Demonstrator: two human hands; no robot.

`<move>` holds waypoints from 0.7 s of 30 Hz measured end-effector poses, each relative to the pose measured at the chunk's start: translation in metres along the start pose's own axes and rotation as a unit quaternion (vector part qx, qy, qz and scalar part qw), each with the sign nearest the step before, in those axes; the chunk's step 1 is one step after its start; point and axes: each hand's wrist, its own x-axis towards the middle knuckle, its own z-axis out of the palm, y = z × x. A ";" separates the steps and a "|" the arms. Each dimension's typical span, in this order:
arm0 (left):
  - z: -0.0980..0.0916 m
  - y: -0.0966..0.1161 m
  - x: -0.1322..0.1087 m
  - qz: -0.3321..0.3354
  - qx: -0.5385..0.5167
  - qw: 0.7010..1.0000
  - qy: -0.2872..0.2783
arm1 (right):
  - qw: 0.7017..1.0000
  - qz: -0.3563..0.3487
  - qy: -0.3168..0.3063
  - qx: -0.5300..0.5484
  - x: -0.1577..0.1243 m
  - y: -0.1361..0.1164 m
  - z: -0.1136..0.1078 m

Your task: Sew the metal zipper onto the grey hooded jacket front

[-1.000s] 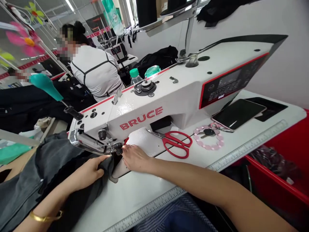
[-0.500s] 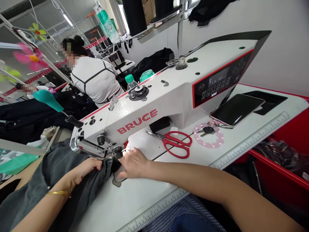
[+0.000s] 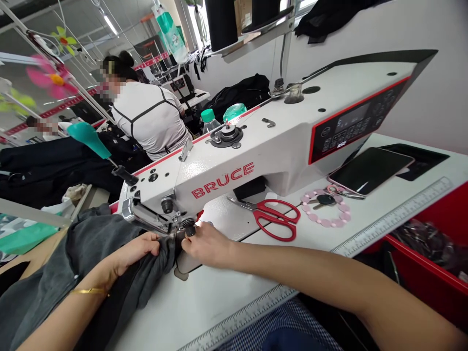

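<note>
Grey cloth (image 3: 93, 239) at needle end of sewing machine (image 3: 252, 151): likely soft, limp, best held by bunched folds; left hand (image 3: 138, 249) pinching those, right hand (image 3: 212, 247) curled, can't tell on what.

A garment-sewing workshop is surrounding the grip.
Where the left hand (image 3: 139, 249) is gripping dark grey cloth (image 3: 97, 231), a white sewing machine (image 3: 226, 163) lettered BRUCE is standing just beyond, over a white worktable (image 3: 190, 304). A ruler strip (image 3: 353, 243) is running along the table edge on the wearer's side of the grip, and red-handled scissors (image 3: 258, 209) are lying to its right. Above and right of the grip, big black cones (image 3: 221, 27) are standing on a rack (image 3: 252, 43). Farther past the grip, a co-worker in white (image 3: 149, 117) is facing another machine (image 3: 179, 85), dark cloth (image 3: 54, 161) is lying heaped leftward, and a strip light (image 3: 110, 25) is glowing high overhead.
</note>
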 end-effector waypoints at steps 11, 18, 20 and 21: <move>0.104 -0.041 -0.014 0.335 0.597 0.601 0.413 | 0.999 -0.002 -0.046 0.011 -0.020 0.013 0.004; 0.096 -0.021 0.008 0.273 0.576 0.668 0.384 | 0.998 0.010 -0.050 0.023 -0.021 0.022 0.008; 0.092 -0.015 0.011 0.255 0.564 0.693 0.370 | 0.998 0.008 -0.057 0.031 -0.021 0.022 0.011; 0.090 -0.013 0.012 0.245 0.557 0.702 0.369 | 0.998 0.002 -0.060 0.033 -0.021 0.022 0.012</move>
